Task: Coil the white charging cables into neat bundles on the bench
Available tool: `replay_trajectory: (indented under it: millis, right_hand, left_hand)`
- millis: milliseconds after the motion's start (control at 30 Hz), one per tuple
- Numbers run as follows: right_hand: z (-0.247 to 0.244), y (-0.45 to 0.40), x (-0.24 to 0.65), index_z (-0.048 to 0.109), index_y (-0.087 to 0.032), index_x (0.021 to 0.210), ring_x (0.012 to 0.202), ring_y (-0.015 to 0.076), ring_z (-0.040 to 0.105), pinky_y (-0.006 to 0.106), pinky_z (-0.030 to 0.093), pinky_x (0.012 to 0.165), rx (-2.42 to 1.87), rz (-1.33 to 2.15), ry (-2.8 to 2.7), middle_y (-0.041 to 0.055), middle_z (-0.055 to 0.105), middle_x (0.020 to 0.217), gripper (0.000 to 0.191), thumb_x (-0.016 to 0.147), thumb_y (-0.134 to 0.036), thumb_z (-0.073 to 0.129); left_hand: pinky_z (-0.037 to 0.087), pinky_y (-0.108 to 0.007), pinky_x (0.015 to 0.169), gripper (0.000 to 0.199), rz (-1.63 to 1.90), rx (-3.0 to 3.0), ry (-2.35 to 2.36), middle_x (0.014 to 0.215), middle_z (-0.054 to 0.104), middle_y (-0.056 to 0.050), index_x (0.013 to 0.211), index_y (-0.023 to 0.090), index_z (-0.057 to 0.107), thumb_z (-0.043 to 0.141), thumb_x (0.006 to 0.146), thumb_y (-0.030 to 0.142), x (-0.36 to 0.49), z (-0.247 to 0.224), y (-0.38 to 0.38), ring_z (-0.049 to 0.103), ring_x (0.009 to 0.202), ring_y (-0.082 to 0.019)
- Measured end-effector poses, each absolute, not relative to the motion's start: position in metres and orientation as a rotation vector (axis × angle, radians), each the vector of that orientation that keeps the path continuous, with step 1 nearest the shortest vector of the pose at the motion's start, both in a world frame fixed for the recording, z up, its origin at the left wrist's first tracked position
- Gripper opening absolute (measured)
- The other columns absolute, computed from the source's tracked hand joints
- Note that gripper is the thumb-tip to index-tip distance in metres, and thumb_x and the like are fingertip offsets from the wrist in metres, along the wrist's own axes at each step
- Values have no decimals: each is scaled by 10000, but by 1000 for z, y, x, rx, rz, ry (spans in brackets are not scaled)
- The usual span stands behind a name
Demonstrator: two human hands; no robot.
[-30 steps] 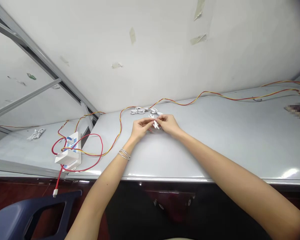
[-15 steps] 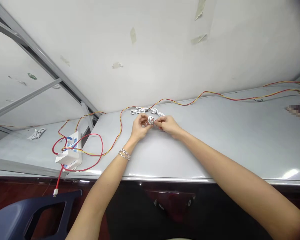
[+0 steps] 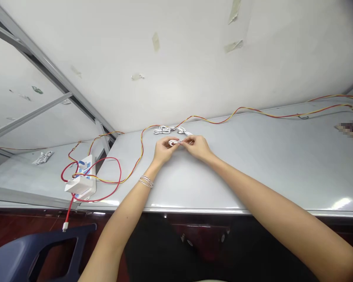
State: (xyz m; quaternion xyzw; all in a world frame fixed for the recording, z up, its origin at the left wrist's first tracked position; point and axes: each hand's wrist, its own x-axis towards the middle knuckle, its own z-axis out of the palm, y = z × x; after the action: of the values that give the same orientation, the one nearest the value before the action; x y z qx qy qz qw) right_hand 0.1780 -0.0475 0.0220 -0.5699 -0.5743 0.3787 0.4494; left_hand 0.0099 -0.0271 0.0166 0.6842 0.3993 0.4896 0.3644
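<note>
1. Cable bundle (image 3: 172, 142), white and looped small, sits between the two hands near the middle of the grey tabletop (image 3: 194, 182); whether it touches the surface cannot be told.
2. The left hand (image 3: 163, 150), with a bracelet (image 3: 146, 181) at its wrist, has thumb and fingers closed on the loops.
3. The right hand (image 3: 199, 147) pinches at the bundle's right end, fingertips together; whether they hold a tie or the cable itself is too small to make out.
4. Done, as far as shows: the held cable is gathered into loops. The rear left bundle (image 3: 162, 130) and rear right bundle (image 3: 184, 131) lie coiled just beyond the hands, each seemingly banded in something dark.
5. Unfinished, by the look of it: both hands are on the held loops, which are not laid down. No fastening can be confirmed around them.
6. Off to the left lie another white coil (image 3: 42, 158), a power strip (image 3: 89, 166) with a white adapter (image 3: 78, 185), and a red cable (image 3: 120, 172). A red-and-yellow wire (image 3: 239, 107) runs along the back.
</note>
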Motion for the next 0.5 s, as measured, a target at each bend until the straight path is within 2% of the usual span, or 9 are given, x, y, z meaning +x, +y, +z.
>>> replay_trajectory:
  millis: [100,167,267,333,400,500]
  right_hand:
    - [19,-46,182,717,-176,952,857,212,623,362,485,875,-1416,643,-1568,86,703,998,214,788,-314,720]
    - [16,-43,186,702,-175,1110,1036,263,606,404,459,974,-1450,428,-1675,119,660,1171,320,815,-301,697]
    - [13,-40,192,592,-199,1344,1292,347,467,489,389,1062,-1548,283,-1868,146,493,1457,526,832,-285,676]
    - [11,-39,195,504,-214,1436,1390,378,359,529,346,1085,-1619,265,-1996,147,340,1585,616,847,-300,662]
    - [9,-37,198,452,-202,1474,1420,385,321,540,313,1098,-1673,280,-2075,168,296,1609,641,875,-335,635]
    - [7,-36,200,429,-164,1479,1350,373,424,530,318,1079,-1701,301,-2094,210,457,1495,626,907,-364,590]
  left_hand:
    - [540,-299,681,279,1242,1570,1115,808,705,-62,909,135,713,798,704,304,6,15,-23,655,711,-165]
    - [543,-299,641,308,1241,1466,1196,757,692,-48,930,135,696,801,689,295,2,15,-20,657,661,-168]
    - [510,-282,555,370,1248,1384,1360,711,677,-38,998,138,655,806,678,245,-4,13,-14,619,544,-149]
    - [525,-288,590,409,1257,1286,1424,710,681,-43,1048,129,615,794,687,196,-8,10,-10,633,552,-150]
    - [547,-301,671,429,1273,1189,1439,776,698,-68,1075,120,587,781,695,166,-12,6,-4,672,635,-159]
    - [543,-307,751,489,1303,1193,1397,918,702,-91,1097,140,594,815,664,188,-19,-1,4,698,778,-181]
